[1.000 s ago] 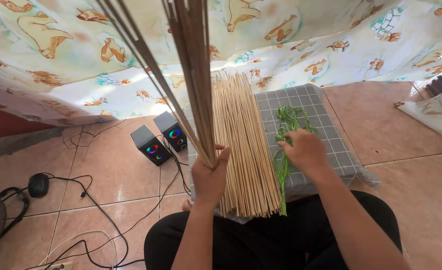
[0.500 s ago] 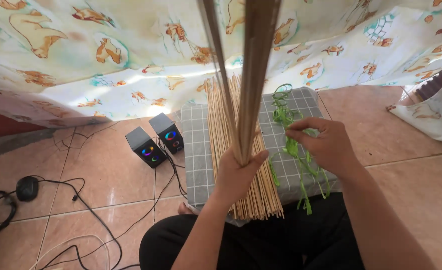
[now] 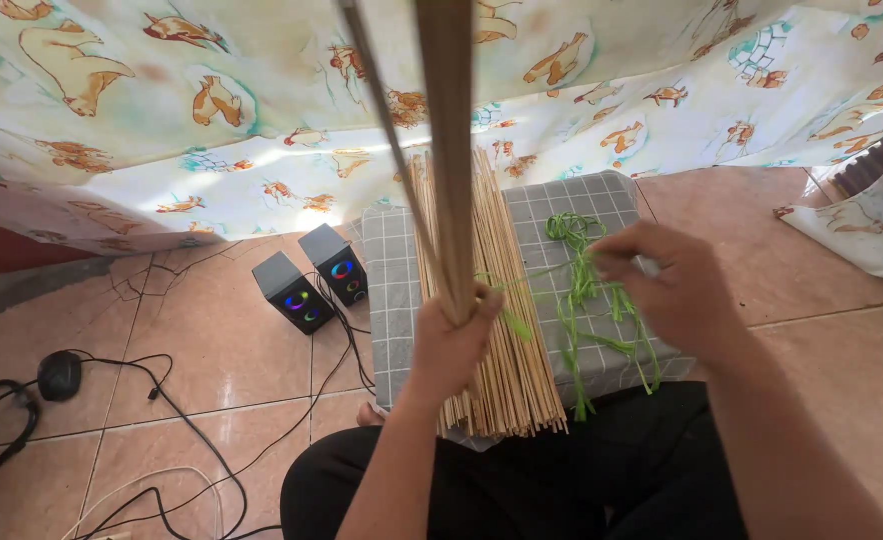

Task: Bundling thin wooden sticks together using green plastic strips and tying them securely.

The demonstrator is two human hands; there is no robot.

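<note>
My left hand (image 3: 454, 338) grips a small bundle of thin bamboo sticks (image 3: 447, 130) held upright, their tops running out of the frame. My right hand (image 3: 667, 285) pinches a green plastic string (image 3: 537, 282) that stretches left to the held bundle. More green string (image 3: 592, 300) lies in a loose tangle under that hand. A large pile of bamboo sticks (image 3: 497, 310) lies flat on a grey checked cushion (image 3: 394, 290) in front of my knees.
Two small black speakers (image 3: 310, 282) with coloured lights stand on the tiled floor to the left, with black cables (image 3: 177, 420) and a computer mouse (image 3: 59, 374) beyond. A patterned sheet (image 3: 162, 110) hangs behind. White cloth (image 3: 877, 225) lies at the right.
My right hand has lifted off the string pile and pulled a strand taut toward the bundle. The held sticks have drawn together and stand more upright.
</note>
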